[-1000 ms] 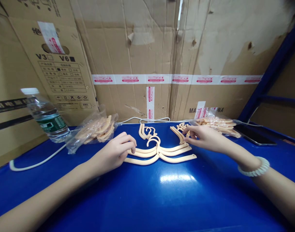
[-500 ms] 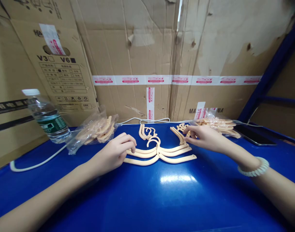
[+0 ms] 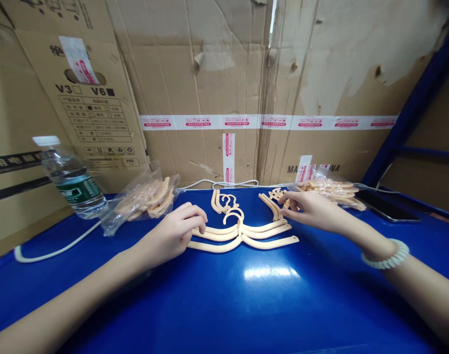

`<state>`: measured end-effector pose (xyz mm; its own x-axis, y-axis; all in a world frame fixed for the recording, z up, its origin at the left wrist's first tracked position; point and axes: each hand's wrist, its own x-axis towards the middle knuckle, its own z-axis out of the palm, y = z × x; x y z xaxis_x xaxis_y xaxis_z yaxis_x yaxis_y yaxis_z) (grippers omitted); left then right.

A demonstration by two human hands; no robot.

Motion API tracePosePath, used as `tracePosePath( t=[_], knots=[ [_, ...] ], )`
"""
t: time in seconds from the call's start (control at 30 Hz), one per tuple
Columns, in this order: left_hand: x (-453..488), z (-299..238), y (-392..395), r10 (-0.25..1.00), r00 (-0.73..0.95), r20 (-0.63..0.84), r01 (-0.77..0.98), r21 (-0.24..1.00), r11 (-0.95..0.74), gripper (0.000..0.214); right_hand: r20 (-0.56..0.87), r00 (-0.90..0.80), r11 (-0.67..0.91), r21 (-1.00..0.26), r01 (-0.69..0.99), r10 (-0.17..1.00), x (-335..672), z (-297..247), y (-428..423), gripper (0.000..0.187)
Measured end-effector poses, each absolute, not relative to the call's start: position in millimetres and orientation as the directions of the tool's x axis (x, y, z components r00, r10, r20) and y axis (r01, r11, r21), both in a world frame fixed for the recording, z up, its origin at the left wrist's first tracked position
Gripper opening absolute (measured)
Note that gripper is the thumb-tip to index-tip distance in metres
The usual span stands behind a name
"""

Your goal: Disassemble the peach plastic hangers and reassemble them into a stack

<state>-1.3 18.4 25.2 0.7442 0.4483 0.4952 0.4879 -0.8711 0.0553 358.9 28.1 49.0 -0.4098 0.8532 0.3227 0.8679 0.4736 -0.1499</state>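
Observation:
Pale wooden-coloured hanger pieces [image 3: 217, 248] lie in the middle of the blue table, curved arms spread to both sides below a hook [image 3: 234, 214]. Over the left ends of these arms rests my left hand [image 3: 178, 228], fingers loosely bent and nothing visibly gripped; its thumb side is partly hidden. My right hand [image 3: 307, 209] hovers at or touches a pile of small hook pieces [image 3: 277, 193], thumb and fingers apart. Just left of its fingertips are several loose curved arms [image 3: 270, 206]. More arms and hooks [image 3: 217, 201] lie behind the centre hook.
A clear plastic bag of similar pieces [image 3: 149, 199] lies at left, another bag [image 3: 331, 189] at right. A water bottle [image 3: 71, 179] stands far left by a white cable [image 3: 58, 254]. A dark phone [image 3: 388, 206] lies far right. Cardboard [image 3: 202, 88] walls the back.

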Motion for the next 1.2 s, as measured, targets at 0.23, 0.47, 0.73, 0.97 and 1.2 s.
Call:
tracePosePath(
  t=[0.23,0.47,0.73,0.97,1.2],
  knots=[
    [-0.2,26.4,16.8,0.445,0.744,0.498,0.486,0.053,-0.872,0.038,0.305,-0.413,0.473,-0.159,0.866,0.858,358.8,49.6,28.0,0.025],
    [0.1,26.6,18.0,0.430,0.742,0.515,0.497,0.009,-0.868,0.036,0.298,-0.412,0.469,-0.149,0.871,0.861,359.9,48.8,29.2,0.027],
    [-2.0,27.0,16.9,0.426,0.750,0.506,0.479,0.028,-0.877,0.039,0.289,-0.416,0.470,-0.152,0.869,0.862,359.5,49.6,28.6,0.024],
    [-0.2,30.0,16.7,0.422,0.743,0.519,0.492,0.003,-0.871,0.037,0.297,-0.438,0.496,-0.156,0.854,0.848,356.1,47.7,27.0,0.020],
    [-5.0,39.6,18.6,0.456,0.715,0.530,0.551,-0.026,-0.834,0.034,0.359,-0.420,0.538,-0.360,0.762,0.834,342.6,41.2,30.7,0.016]
  ],
)
